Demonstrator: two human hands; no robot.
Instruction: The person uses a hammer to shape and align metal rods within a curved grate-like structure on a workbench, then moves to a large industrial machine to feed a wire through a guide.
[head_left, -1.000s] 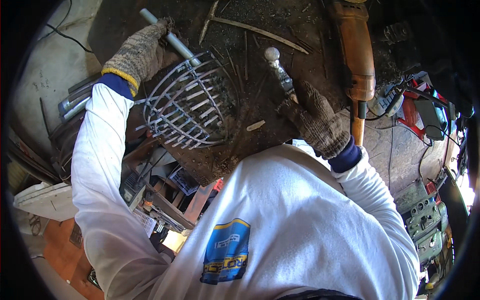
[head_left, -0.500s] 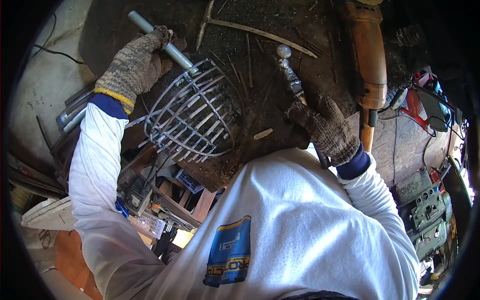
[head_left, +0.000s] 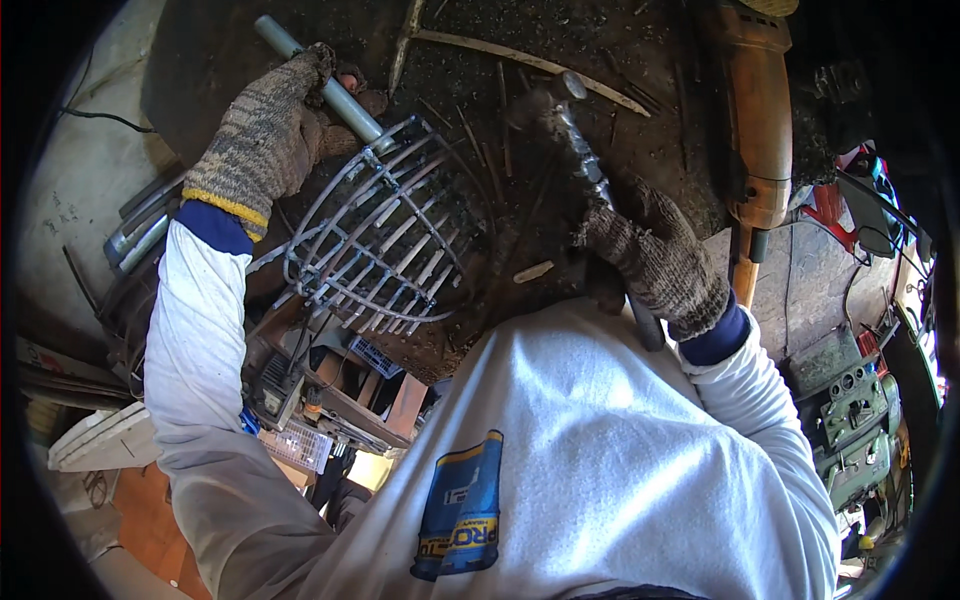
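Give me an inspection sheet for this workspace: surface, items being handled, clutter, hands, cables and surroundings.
Surface: dark worktop, gritty and scattered with debris.
Items handled: pipe, its lower end meeting the rim of a metal cage; hammer-like tool, head blurred.
Clutter: long bent strip, thin rods, small pale chip; orange-brown power tool to the right.
Hands: both gloved; left hand closed around the pipe, right hand gripping the hammer-like tool.
Cables: dark cable at upper left, away from both hands.
Surroundings: green machine at right; white basket below the worktop, at left.
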